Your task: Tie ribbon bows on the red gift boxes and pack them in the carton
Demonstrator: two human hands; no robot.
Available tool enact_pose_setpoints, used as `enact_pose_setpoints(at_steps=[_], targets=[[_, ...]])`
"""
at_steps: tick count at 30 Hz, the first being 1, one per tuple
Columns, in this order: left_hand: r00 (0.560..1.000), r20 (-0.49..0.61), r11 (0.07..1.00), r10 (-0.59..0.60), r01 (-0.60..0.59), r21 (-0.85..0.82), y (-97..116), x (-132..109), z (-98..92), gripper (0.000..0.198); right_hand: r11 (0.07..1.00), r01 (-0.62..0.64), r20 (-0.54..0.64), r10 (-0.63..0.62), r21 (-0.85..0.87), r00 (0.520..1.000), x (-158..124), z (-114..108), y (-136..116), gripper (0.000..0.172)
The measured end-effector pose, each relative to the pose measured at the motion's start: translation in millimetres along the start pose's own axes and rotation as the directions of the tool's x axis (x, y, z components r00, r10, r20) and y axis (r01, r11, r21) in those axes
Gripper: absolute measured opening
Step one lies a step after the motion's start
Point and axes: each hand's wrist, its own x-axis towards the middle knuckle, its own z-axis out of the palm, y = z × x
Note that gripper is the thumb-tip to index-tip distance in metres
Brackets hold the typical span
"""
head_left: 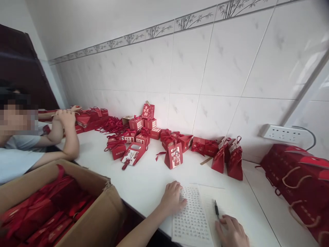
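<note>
A handwritten sheet of paper [191, 216] lies on the white table, filled with rows of dark characters. My left hand [173, 199] rests at its upper left edge, thumb apart from the loosely bent fingers, holding nothing. To the right is a second, lined sheet [212, 195] that looks mostly blank. Over it, my right hand [232, 231] has a black-gripped pen [216, 208] between thumb and fingers, its tip pointing away from me. The lower part of the pen is partly hidden by the hand. A red gift box [173, 156] with a printed figure stands beyond my left hand.
Several red boxes [136, 124] with ribbons line the tiled wall. Tall red boxes [234, 161] stand at right, beside red rope-handled bags [290, 188] and a power strip [282, 133]. An open carton [102, 202] of red boxes is at left. A co-worker [20, 151] sits beyond it.
</note>
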Motion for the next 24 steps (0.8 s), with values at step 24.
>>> enact_pose_setpoints(at_steps=[24], targets=[[0.989,-0.134,0.984,0.063,-0.084,-0.156,-30.2,11.6,11.0,0.019,0.927,0.082,-0.428,0.090,0.367,0.899,5.9,-18.2,-19.0,0.031]])
